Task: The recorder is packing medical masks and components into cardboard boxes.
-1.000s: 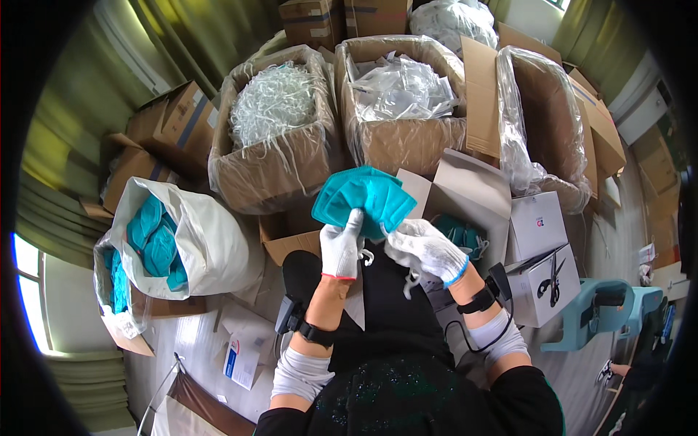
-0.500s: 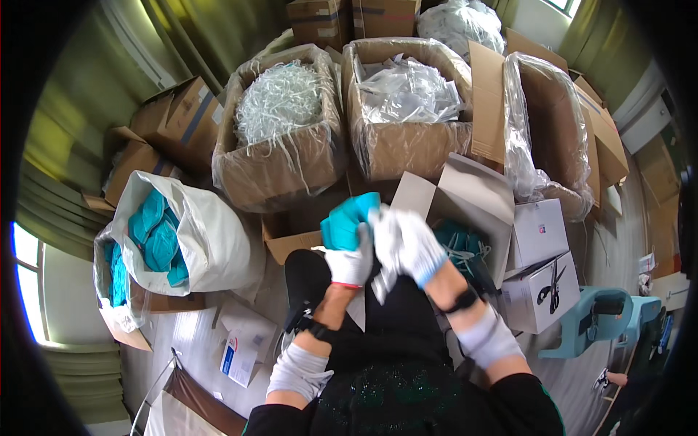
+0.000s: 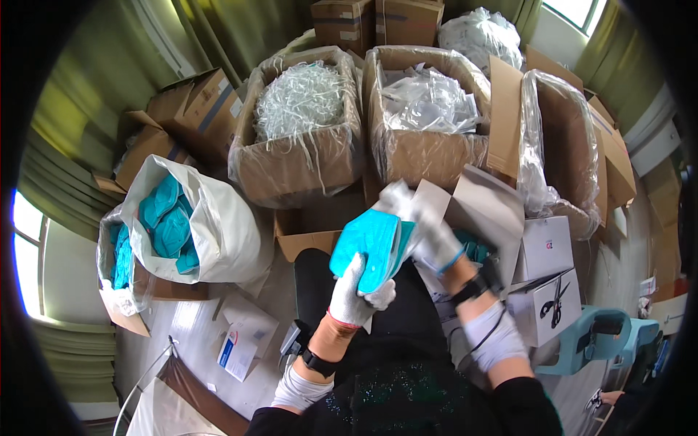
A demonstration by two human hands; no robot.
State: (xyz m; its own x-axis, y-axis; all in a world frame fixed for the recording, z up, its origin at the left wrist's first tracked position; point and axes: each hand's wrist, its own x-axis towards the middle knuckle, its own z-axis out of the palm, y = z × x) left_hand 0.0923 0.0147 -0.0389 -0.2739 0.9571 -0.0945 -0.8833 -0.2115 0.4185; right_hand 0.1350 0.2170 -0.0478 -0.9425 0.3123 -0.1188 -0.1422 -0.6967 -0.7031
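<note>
In the middle, in front of my lap, my left hand (image 3: 356, 294) in a white glove is closed round the lower end of a small stack of teal folded face masks (image 3: 367, 243). Its thumb lies on the near face of the stack. My right hand (image 3: 438, 243), gloved in white too, is at the right edge of the masks. Motion smears its fingers, so I cannot tell whether it grips them. A blurred white patch (image 3: 396, 198) shows just above the masks. Behind the right hand, more teal masks (image 3: 472, 247) lie in an open white carton (image 3: 498, 207).
A white sack (image 3: 225, 225) of teal masks stands at left. Plastic-lined cartons ahead hold white straps (image 3: 302, 102) and clear plastic bags (image 3: 429, 102); another lined carton (image 3: 560, 138) is at right. Black scissors (image 3: 555, 301) show against a white box. A light-blue plastic stool (image 3: 592, 338) stands beyond.
The mask stack has turned and come nearer, its broad face now showing. My left hand has lowered slightly; my right hand has shifted right. The whole view has moved a little.
</note>
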